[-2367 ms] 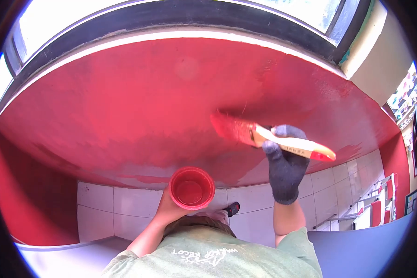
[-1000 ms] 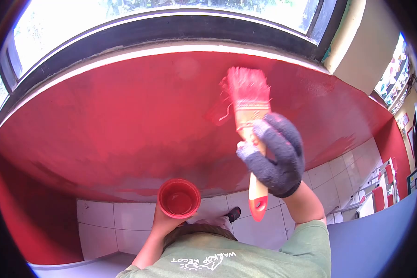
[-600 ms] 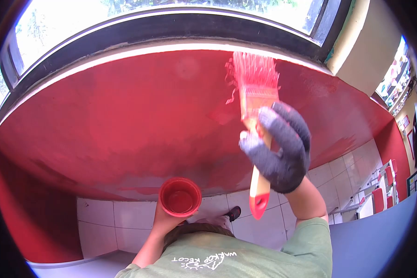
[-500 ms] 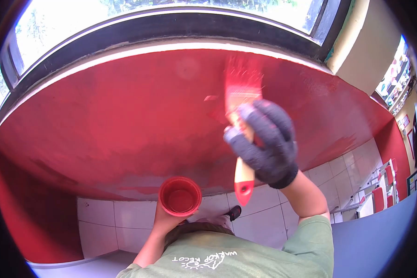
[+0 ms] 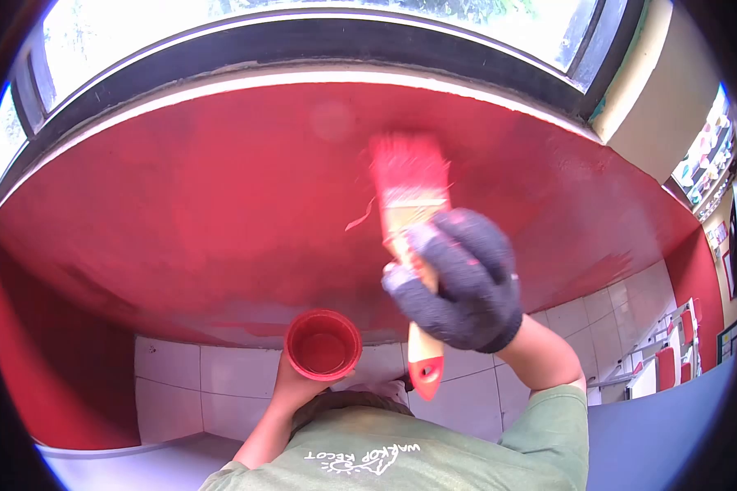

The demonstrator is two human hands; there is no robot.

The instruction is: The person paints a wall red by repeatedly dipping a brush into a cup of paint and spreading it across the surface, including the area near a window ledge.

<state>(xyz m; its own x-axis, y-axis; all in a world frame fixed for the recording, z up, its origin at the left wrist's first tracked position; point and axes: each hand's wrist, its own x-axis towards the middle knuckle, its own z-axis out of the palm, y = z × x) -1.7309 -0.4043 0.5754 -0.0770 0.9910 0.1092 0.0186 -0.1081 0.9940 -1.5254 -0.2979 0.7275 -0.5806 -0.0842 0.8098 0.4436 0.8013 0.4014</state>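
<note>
My right hand (image 5: pixel 467 282), in a dark glove, is closed round the wooden handle of a wide paintbrush (image 5: pixel 412 209). Red paint coats its bristles, which point up against the red wall (image 5: pixel 246 196); the bristles are blurred by motion. Lower down, my left hand (image 5: pixel 299 385) is bare and wrapped round a red paint cup (image 5: pixel 323 345). The cup is held upright near my waist, and red paint shows inside it. Part of the left hand's fingers lies hidden behind the cup.
A dark window frame (image 5: pixel 319 51) and a pale ledge run along the wall's top. White floor tiles (image 5: pixel 237 368) lie below. A cream pillar (image 5: pixel 651 90) stands at right, with chairs (image 5: pixel 667 364) farther down. A grey surface (image 5: pixel 663 434) borders the lower right.
My right hand and the paintbrush have moved down and slightly left along the wall. The left hand still holds the paint cup in nearly the same place.
</note>
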